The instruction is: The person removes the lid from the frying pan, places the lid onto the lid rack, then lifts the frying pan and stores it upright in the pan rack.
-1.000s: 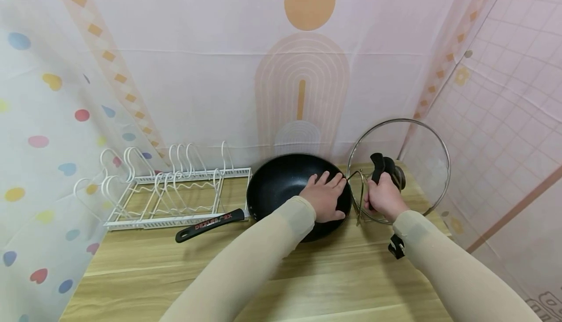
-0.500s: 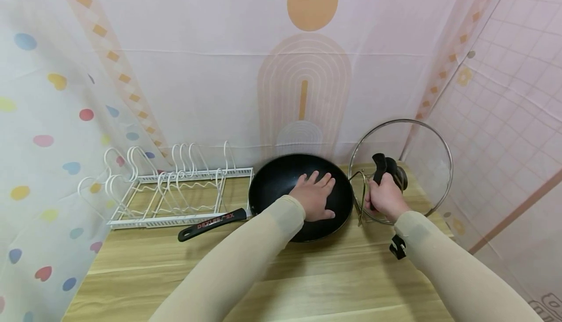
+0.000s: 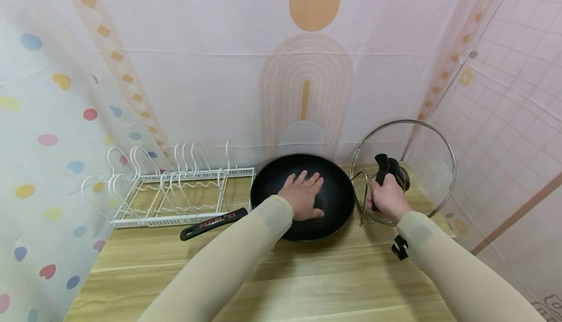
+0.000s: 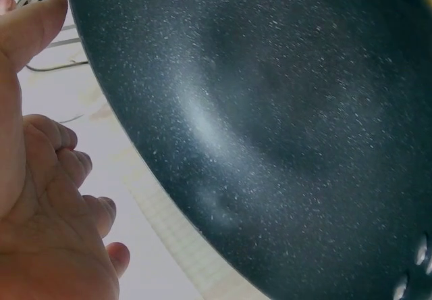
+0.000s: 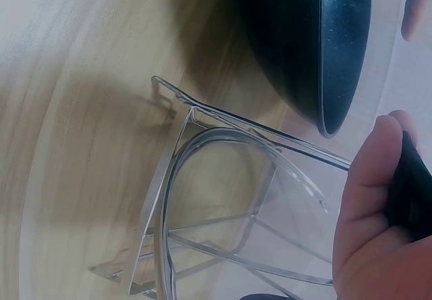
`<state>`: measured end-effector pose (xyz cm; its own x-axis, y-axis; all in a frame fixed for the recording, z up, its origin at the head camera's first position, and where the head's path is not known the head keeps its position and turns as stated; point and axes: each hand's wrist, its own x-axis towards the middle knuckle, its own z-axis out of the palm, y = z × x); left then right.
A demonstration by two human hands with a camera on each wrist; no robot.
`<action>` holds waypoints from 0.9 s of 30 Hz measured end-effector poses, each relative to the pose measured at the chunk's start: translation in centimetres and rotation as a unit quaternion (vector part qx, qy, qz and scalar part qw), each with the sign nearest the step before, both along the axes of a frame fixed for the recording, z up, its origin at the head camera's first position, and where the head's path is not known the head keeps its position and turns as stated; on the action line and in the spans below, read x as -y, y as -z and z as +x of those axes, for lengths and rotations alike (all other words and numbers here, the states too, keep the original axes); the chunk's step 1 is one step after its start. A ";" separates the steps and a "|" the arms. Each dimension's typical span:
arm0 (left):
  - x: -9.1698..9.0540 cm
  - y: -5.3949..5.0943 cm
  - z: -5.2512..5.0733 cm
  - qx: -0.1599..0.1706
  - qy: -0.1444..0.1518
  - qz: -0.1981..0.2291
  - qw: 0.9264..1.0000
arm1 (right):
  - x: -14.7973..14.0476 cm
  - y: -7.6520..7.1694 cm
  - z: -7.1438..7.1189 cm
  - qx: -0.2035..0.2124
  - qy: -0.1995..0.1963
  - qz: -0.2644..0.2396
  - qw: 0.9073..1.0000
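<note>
My left hand hovers over the black frying pan, fingers straight and spread. In the left wrist view the palm and fingertips look apart from the pan's speckled inside. The pan's black handle points left. My right hand grips the black handle of a clear glass lid. That lid stands nearly upright, its metal-edged rim in a wire lid stand on the table. Curled fingers hide part of the lid handle.
A white wire dish rack with upright loops stands left of the pan, close to its rim. Patterned curtains hang behind and on both sides of the wooden table. The pan sits close to the lid stand.
My left hand has moved left across the pan, away from its right rim. The right hand keeps its grip on the lid handle. The head view has shifted slightly.
</note>
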<state>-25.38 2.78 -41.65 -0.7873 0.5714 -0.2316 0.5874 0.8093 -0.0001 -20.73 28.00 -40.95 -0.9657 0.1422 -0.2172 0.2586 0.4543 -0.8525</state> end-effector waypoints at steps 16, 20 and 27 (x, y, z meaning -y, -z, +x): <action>2.6 0.6 -0.5 0.006 -0.016 0.001 1.000 | 0.2 0.0 -0.2 0.011 0.002 -0.009 1.000; 3.4 0.6 -0.5 0.008 -0.022 0.006 1.000 | 0.2 0.0 -0.2 0.011 -0.002 0.007 1.000; 4.8 0.6 -0.2 0.010 -0.032 0.005 0.999 | 0.2 0.2 -0.3 0.013 -0.006 0.027 1.000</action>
<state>-25.60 -2.06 -42.23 -0.8174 0.5226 -0.2425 0.5343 0.8451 0.0203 -21.00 27.82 -41.15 -0.9617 0.1432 -0.2338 0.2742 0.5018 -0.8204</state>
